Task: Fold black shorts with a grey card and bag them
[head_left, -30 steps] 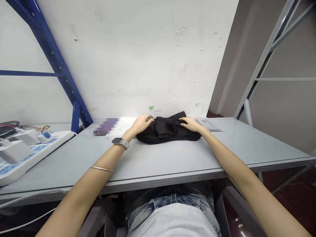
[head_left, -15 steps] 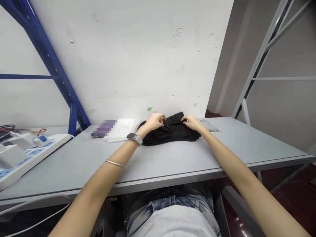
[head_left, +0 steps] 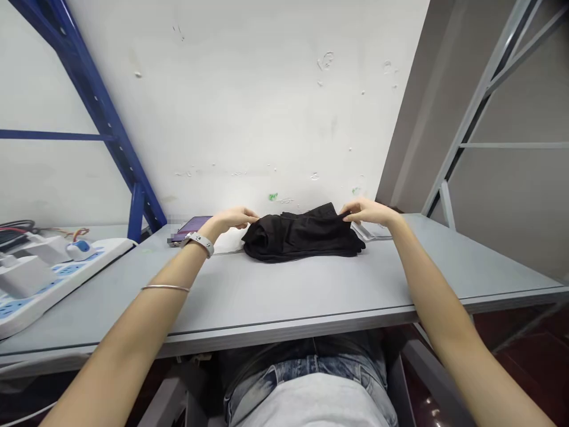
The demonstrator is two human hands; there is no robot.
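A black folded cloth garment (head_left: pixel 306 234) lies in a low bundle near the back of the grey table; its exact kind does not show. At its upper left corner, my left hand (head_left: pixel 233 219) pinches the fabric between thumb and fingers. My right hand (head_left: pixel 367 211) has its fingertips closed on the upper right edge. The left end of the bundle is rounded and bunched, while several layers show along the right end. A watch with a light strap (head_left: pixel 201 242) and a thin bangle (head_left: pixel 165 287) are on my left arm.
White sheets or bags (head_left: pixel 229 242) and a purple-screened phone (head_left: pixel 193 225) lie left of the cloth. More flat packets (head_left: pixel 376 231) lie to its right. A power strip with plugs (head_left: pixel 66 273) runs along the left, near a blue metal post (head_left: pixel 106 112). A white wall (head_left: pixel 267 107) stands behind.
My left hand has moved left from the middle of the cloth to its left corner. My right hand has shifted slightly right. The garment's top now lies spread wider to the left.
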